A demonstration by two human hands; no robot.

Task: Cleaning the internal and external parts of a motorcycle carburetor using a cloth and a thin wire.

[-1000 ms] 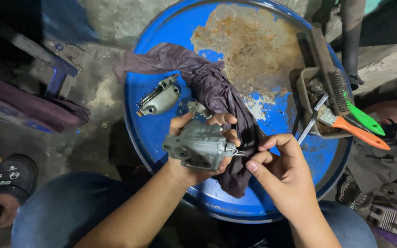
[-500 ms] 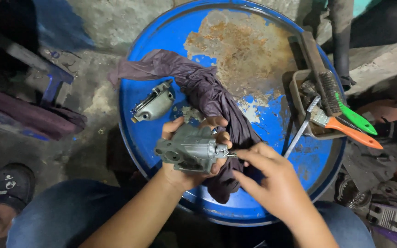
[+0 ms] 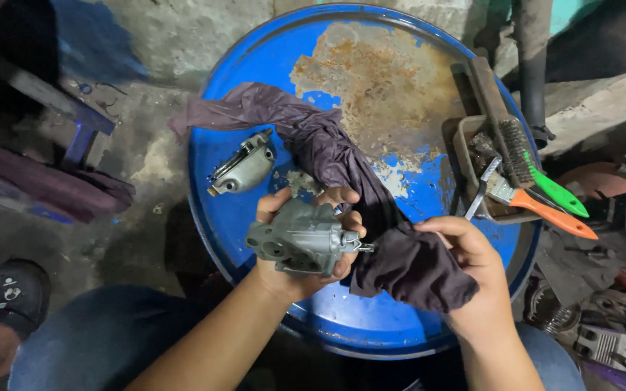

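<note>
— What does the person wear?
— Blue jeans on both legs. The arms are bare, no sleeves.
— Anything on the left hand or right hand?
— No gloves, no rings.

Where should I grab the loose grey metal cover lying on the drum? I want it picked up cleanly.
Grip the grey metal cover across its short width at the rounded middle, coming from above. It lies flat and alone on the blue drum, its long sides free, the purple cloth just to its right.
</note>
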